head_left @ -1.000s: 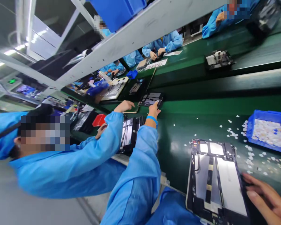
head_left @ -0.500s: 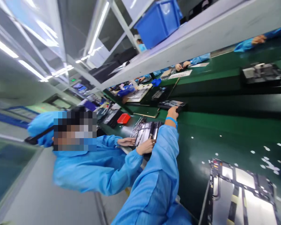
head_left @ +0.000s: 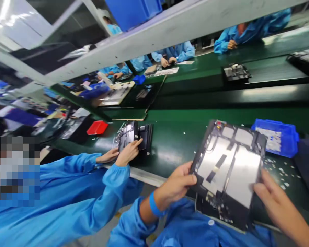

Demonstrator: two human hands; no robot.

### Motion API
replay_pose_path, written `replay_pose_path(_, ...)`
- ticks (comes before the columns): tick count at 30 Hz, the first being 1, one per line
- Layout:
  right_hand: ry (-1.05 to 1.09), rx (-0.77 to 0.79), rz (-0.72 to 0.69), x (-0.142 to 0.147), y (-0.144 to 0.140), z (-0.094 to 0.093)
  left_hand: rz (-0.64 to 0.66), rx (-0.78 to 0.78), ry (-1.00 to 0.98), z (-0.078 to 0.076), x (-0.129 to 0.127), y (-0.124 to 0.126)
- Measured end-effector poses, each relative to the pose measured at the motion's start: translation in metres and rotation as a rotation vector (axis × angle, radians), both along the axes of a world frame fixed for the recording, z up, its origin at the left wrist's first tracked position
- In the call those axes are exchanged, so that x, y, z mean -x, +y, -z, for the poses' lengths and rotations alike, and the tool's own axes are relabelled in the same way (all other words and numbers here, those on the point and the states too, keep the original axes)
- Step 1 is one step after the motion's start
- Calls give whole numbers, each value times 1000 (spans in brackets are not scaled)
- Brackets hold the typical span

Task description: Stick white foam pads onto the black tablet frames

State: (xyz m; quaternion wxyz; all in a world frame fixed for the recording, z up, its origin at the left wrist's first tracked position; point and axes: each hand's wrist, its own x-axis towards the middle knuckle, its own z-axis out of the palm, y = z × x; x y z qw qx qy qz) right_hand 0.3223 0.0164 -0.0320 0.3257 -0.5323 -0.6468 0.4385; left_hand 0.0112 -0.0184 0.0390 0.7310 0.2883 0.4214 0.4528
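An opened tablet (head_left: 243,171) with silver battery packs and a black frame is held between my two hands, tilted over the near edge of the bench. My left hand (head_left: 179,180) grips its left edge, thumb on top. On its right edge is my right hand (head_left: 274,193), thumb on the near face and fingers partly hidden behind. A dark lower section with a circuit board (head_left: 218,207) shows beneath the batteries; I cannot tell if it belongs to a second unit. Right of the tablet sits a blue tray (head_left: 285,151) with small white pieces.
White scraps (head_left: 285,185) lie on the green bench (head_left: 170,147). At left, a co-worker's hands (head_left: 127,152) hold another opened tablet (head_left: 127,133), near a red bin (head_left: 97,127). A device (head_left: 236,72) lies on the dark strip beyond. A shelf beam (head_left: 144,43) crosses above.
My left hand has drawn back from a device further along the bench and now holds the opened tablet. My right hand has come into view on it. The view has swung right.
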Motion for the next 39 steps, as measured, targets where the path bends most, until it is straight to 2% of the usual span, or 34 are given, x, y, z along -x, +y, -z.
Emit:
replay_pose_path(2, 89, 150, -16, 10, -7, -6, 86, -30, 105, 1, -8, -31)
replay_pose_path(4, 109, 222, -71, 14, -13, -4, 163, -115, 358, 1, -8, -50)
replay_pose_path(7, -73, 136, -117, 11, -14, 7, 283, -173, 816, 7, 4, -61)
replay_pose_path(9, -219, 57, -67, 8, -10, 15, 288, -160, 968, 17, 9, -58)
replay_pose_path(11, -284, -18, -22, 10, -4, 20, 225, -173, 974, 30, 8, -51)
replay_pose_path(13, -282, -83, -52, 14, 1, 22, 167, -223, 904, 43, -2, -45)
replay_pose_path(17, -295, -124, -128, 18, 5, 25, 219, -363, 796, 58, -21, -46)
replay_pose_path(19, -315, -95, -132, 13, 5, 24, 210, -388, 833, 56, -19, -45)
replay_pose_path(20, -325, -82, -117, 9, 5, 22, 154, -393, 873, 53, -15, -40)
replay_pose_path(23, -340, -74, 1, 4, 12, 6, -71, -478, 1075, 40, 2, -5)
replay_pose_path(24, -332, -87, 38, 5, 16, -3, -82, -539, 1165, 36, 7, 12)
replay_pose_path(27, -288, -164, 21, 17, 25, -29, 62, -699, 1391, 30, 12, 60)
replay_pose_path(29, -265, -234, -32, 28, 30, -42, 152, -744, 1488, 31, 9, 78)
replay_pose_path(33, -211, -276, -86, 49, 40, -50, 165, -767, 1547, 39, 3, 83)
replay_pose_path(39, -112, -188, -279, 94, 82, -47, 80, -867, 1299, 41, 6, 79)
